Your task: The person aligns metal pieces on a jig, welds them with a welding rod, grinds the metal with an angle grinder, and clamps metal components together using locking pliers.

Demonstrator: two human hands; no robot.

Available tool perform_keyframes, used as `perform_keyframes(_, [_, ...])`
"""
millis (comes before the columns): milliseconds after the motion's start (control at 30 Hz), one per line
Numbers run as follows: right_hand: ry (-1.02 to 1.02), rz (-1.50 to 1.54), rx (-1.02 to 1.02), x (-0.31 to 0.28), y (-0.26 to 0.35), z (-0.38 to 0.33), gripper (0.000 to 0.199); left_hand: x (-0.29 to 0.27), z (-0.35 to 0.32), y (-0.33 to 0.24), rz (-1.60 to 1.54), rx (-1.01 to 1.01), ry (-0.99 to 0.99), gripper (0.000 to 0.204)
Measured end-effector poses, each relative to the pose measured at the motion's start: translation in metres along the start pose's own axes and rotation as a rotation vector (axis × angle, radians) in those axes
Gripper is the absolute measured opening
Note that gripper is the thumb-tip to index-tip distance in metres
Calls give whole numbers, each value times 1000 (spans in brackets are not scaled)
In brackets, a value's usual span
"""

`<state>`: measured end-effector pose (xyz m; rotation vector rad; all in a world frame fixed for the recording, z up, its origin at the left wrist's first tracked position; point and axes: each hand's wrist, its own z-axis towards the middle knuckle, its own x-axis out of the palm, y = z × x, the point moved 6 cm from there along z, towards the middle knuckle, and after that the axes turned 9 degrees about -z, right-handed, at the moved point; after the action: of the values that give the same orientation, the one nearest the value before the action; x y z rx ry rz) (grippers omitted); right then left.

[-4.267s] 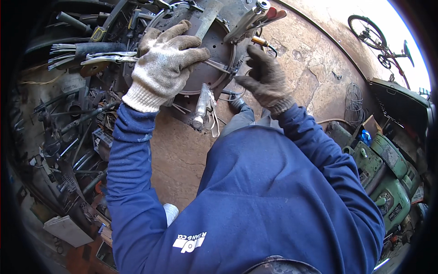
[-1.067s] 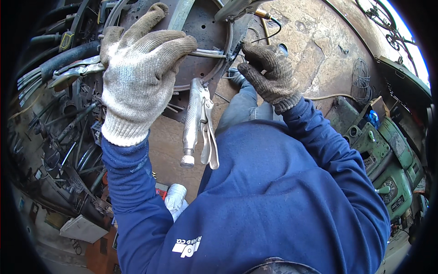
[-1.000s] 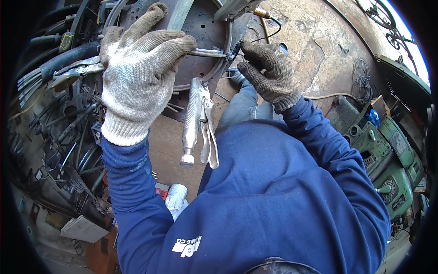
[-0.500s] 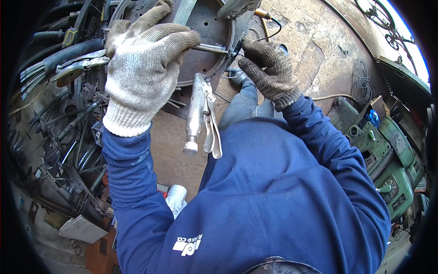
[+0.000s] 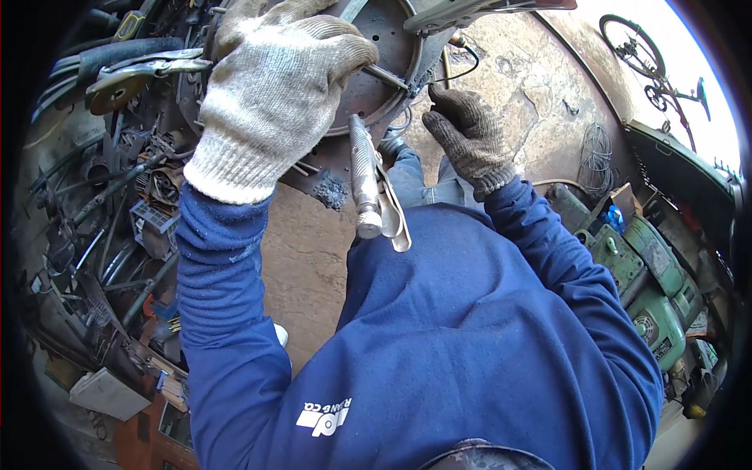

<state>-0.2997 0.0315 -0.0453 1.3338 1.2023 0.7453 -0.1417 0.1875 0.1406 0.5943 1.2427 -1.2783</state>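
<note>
My left hand (image 5: 274, 98), in a pale knit glove, is over a round metal plate (image 5: 389, 41) with small holes, its fingers curled. From beside its fingertips a thin metal rod (image 5: 385, 77) runs to the rim of a curved metal band (image 5: 421, 55) on the plate. To the right of that rim my right hand (image 5: 472, 139), in a darker, soiled glove, has its fingers bent and the thumb near the index finger. What it holds, if anything, I cannot make out. Locking pliers (image 5: 365, 176) stick out from the plate's near edge, between my hands.
Another clamp-like tool (image 5: 439, 17) lies at the plate's far right. Cables, a clamp (image 5: 157, 66) and a round disc (image 5: 116, 94) are at the left, above piled metal scrap. A wire coil (image 5: 597, 160), a green machine (image 5: 658, 313) and a bicycle (image 5: 646, 59) are at the right.
The view has shifted a little. The locking pliers and plate appear further right, and my left hand appears further right and up. My right hand stays beside the rim, slightly lower in view.
</note>
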Motion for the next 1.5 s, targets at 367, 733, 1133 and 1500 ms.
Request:
perform_keyframes(367, [-18, -206, -20, -13, -11, 1, 40, 6, 0, 4, -32, -131, 114, 26])
perform_keyframes(733, [-41, -266, -95, -20, 30, 3, 31, 2, 1, 1, 1, -48, 90, 27])
perform_keyframes(1133, [29, -480, -329, 5, 79, 37, 30, 1, 1, 1, 14, -62, 98, 25])
perform_keyframes(1500, [17, -443, -342, 6, 71, 40, 31, -1, 9, -4, 55, -2, 163, 25])
